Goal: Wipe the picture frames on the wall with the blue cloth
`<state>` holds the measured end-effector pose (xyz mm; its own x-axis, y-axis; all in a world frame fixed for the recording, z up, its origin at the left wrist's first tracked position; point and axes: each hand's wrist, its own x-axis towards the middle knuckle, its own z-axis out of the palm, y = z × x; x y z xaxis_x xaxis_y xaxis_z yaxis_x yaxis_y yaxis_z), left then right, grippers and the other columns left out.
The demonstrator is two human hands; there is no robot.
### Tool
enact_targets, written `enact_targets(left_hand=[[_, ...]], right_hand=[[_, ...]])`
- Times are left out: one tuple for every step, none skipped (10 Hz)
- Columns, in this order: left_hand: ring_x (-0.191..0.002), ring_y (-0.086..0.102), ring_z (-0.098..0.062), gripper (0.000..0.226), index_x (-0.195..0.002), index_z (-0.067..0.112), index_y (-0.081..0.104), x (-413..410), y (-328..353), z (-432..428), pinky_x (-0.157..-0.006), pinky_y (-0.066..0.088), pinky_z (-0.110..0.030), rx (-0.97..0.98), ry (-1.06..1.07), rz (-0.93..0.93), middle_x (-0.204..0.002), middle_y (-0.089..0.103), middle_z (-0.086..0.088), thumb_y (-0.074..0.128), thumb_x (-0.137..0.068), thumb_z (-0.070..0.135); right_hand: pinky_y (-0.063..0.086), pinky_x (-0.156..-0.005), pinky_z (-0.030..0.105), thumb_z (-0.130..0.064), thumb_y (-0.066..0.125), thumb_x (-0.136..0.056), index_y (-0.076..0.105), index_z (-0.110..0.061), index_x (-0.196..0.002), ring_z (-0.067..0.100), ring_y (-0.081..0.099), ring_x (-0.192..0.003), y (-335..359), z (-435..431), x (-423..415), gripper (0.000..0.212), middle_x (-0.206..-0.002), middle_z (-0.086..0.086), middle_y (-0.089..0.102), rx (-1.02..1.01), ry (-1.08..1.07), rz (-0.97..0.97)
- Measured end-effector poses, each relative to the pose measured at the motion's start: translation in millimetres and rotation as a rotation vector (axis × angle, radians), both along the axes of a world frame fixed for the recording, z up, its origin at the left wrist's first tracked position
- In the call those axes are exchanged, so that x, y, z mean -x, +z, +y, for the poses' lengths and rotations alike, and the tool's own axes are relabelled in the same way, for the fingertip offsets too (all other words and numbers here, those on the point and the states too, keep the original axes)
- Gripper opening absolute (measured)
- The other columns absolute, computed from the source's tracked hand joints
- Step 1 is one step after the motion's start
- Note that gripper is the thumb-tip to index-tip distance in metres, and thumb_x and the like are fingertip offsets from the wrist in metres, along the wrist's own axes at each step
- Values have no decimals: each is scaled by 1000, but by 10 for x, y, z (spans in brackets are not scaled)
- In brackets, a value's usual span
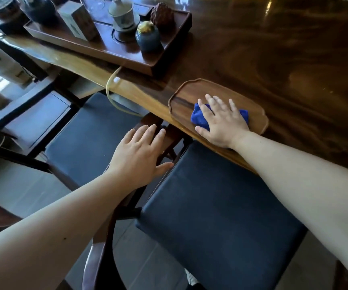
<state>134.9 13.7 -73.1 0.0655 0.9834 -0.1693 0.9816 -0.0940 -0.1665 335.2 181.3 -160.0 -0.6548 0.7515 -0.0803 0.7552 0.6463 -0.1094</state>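
Note:
The blue cloth lies bunched on a small wooden tray near the table's front edge. My right hand rests flat on top of the cloth, fingers spread over it, covering its middle. My left hand hovers open above the gap between two chairs, palm down, holding nothing. No picture frames or wall are in view.
A glossy dark wooden table fills the upper right. A large tea tray at the back holds a lidded cup, a small jar and a box. Two blue-cushioned chairs stand below the table edge.

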Motion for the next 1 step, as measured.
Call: enact_targets(left_hand=[[-141, 28, -31, 86, -148, 15, 27, 34, 63, -47, -116, 25, -47, 17, 37, -6, -152, 37, -13, 39, -84, 71]], right_hand=[[1, -113, 57, -68, 23, -87, -8, -26, -148, 31, -3, -144, 51, -44, -17, 81, -158, 14, -5, 6, -14, -27]])
